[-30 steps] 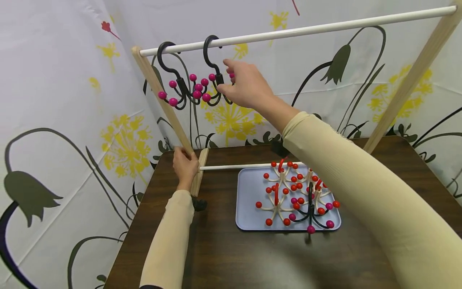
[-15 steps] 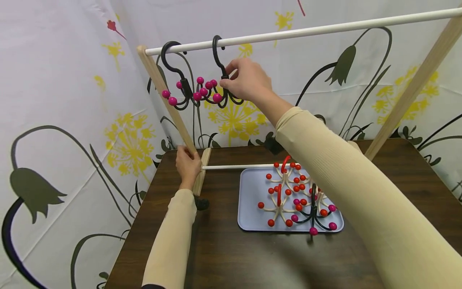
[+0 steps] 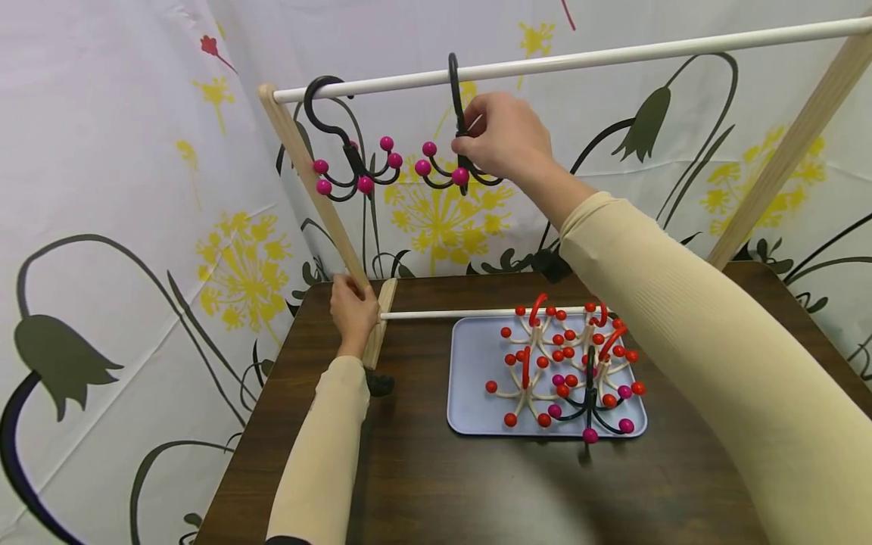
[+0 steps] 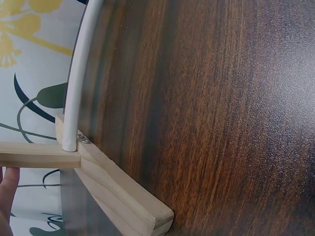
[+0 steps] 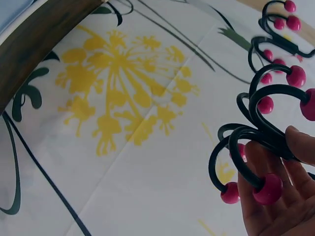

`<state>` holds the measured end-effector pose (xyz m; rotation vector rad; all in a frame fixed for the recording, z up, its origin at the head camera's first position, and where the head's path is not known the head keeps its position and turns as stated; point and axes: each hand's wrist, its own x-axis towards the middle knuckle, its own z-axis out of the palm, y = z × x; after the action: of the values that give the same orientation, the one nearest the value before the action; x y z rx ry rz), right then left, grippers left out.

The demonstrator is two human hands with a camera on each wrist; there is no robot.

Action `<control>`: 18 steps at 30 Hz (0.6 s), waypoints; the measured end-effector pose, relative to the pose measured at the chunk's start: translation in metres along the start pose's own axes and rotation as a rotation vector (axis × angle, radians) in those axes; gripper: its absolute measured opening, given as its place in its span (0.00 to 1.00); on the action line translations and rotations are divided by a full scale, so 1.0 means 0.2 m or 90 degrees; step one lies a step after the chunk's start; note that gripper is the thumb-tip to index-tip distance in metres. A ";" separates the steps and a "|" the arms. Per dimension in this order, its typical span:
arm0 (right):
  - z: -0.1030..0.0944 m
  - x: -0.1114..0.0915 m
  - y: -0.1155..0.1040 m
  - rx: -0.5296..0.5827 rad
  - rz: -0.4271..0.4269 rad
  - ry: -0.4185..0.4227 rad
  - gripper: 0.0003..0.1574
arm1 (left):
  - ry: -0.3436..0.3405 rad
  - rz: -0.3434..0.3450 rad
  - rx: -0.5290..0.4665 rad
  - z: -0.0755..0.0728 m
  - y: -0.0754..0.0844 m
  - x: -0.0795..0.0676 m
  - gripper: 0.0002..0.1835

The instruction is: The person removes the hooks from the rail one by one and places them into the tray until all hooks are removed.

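Observation:
My right hand (image 3: 507, 136) pinches the stem of a black multi-arm hook hanger (image 3: 455, 89) with pink ball tips. Its hook end is at the white top rod (image 3: 579, 59). In the right wrist view, thumb and fingers (image 5: 298, 147) close round the hanger's stem (image 5: 268, 140). A second black hanger (image 3: 350, 155) with pink balls hangs from the rod farther left, near the rod's end. My left hand (image 3: 354, 310) grips the wooden upright (image 3: 334, 219) low down; only part of that hand (image 4: 7, 196) shows in the left wrist view, beside the wood.
On the dark wooden table (image 3: 477, 492) lies a grey-blue tray (image 3: 470, 378). It holds several cream hangers (image 3: 524, 393) with red hooks and balls, plus a black one (image 3: 590, 401) with pink balls. Behind runs a lower white rod (image 3: 443, 313). A patterned curtain (image 3: 136, 151) hangs behind.
My right hand has taken hold of the hanger's stem and moved it right along the rod, away from the left hanger, which has turned slightly. My left hand keeps its hold.

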<state>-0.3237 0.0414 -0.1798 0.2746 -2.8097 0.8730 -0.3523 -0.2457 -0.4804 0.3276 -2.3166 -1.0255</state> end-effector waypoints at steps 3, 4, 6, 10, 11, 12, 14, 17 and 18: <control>-0.04 0.00 0.03 0.007 -0.007 0.012 0.22 | -0.001 0.000 -0.001 0.00 0.00 0.00 0.12; -0.05 0.00 0.04 0.012 -0.007 0.016 0.22 | -0.002 0.000 -0.002 0.00 0.00 0.00 0.12; -0.08 -0.01 0.06 0.023 -0.012 0.021 0.22 | -0.002 -0.001 -0.002 0.00 -0.01 0.00 0.12; -0.14 -0.04 0.09 0.061 -0.015 0.022 0.21 | 0.000 0.002 -0.002 -0.01 -0.01 0.00 0.12; -0.15 -0.04 0.10 0.072 -0.018 0.018 0.21 | 0.001 0.001 -0.002 -0.01 -0.01 0.00 0.12; -0.16 -0.05 0.10 0.082 -0.019 0.013 0.21 | 0.003 0.001 -0.002 -0.01 -0.02 0.00 0.13; -0.18 -0.07 0.10 0.102 -0.028 0.002 0.22 | 0.009 -0.002 -0.003 -0.01 -0.02 0.00 0.13; -0.18 -0.10 0.11 0.109 -0.047 -0.028 0.24 | 0.013 -0.006 0.000 -0.02 -0.03 0.00 0.13; -0.18 -0.11 0.11 0.109 -0.052 -0.038 0.24 | 0.014 -0.005 0.001 -0.03 -0.03 0.01 0.13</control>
<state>-0.3034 0.0831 -0.1678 0.4442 -2.7576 1.1054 -0.3503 -0.2539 -0.4819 0.3481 -2.2982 -1.0188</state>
